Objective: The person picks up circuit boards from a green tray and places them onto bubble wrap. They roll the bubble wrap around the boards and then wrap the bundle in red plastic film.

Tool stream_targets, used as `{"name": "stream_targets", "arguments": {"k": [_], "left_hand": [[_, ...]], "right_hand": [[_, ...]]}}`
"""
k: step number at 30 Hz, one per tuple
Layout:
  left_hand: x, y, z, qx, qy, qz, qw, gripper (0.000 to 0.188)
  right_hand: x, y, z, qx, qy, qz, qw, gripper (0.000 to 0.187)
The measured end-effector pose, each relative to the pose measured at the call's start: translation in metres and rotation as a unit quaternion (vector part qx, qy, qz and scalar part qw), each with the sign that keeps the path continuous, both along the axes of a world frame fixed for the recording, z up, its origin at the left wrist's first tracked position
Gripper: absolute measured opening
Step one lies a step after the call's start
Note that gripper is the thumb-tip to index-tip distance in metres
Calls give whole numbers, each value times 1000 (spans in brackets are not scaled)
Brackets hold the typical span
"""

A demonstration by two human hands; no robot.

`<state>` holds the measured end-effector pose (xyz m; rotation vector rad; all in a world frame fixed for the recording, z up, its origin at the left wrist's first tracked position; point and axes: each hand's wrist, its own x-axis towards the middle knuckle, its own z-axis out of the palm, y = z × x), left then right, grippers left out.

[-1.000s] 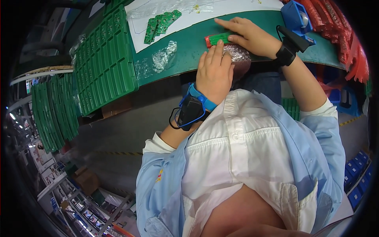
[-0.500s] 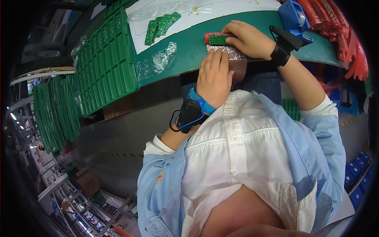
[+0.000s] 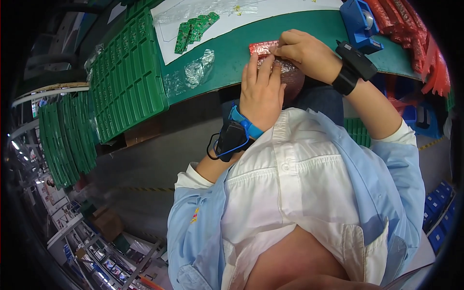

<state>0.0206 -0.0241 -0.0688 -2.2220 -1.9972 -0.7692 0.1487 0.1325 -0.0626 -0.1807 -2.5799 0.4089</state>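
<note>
A sheet of red bubble wrap lies at the near edge of the green bench mat, folded over so that it hides the green circuit board inside. My left hand rests on it from the near side, fingers stretched out and fingertips against the fold. On the right, my right hand is closed, thumb and fingers pinching the wrap near the fold's right end. The loose part of the wrap hangs over the bench edge toward my lap.
Several green circuit boards lie overlapping on white paper. Beside them is crumpled clear plastic. A green compartment tray stands left, with stacked trays beyond. At the right are a blue tape dispenser and piled red wrap pieces.
The red wrap has folded over the green circuit board, which showed before. My right hand has shifted slightly nearer me and pinches the wrap; my left fingers have moved up onto the fold.
</note>
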Motion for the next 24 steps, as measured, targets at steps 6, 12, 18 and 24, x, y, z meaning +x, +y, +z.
{"name": "stream_targets", "arguments": {"k": [6,12,18,24], "left_hand": [[-3,6,-9,-4,-7,-24,1000,43],[-5,8,-10,-13,-14,-35,999,42],[-7,14,-7,-2,-19,-50,999,42],[-7,16,-8,-4,-4,-37,999,43]], "right_hand": [[7,21,12,-145,-68,36,987,22],[15,22,13,-154,-55,-68,984,33],[18,17,1,-84,-68,-86,991,41],[10,12,0,-116,-74,-132,982,40]]}}
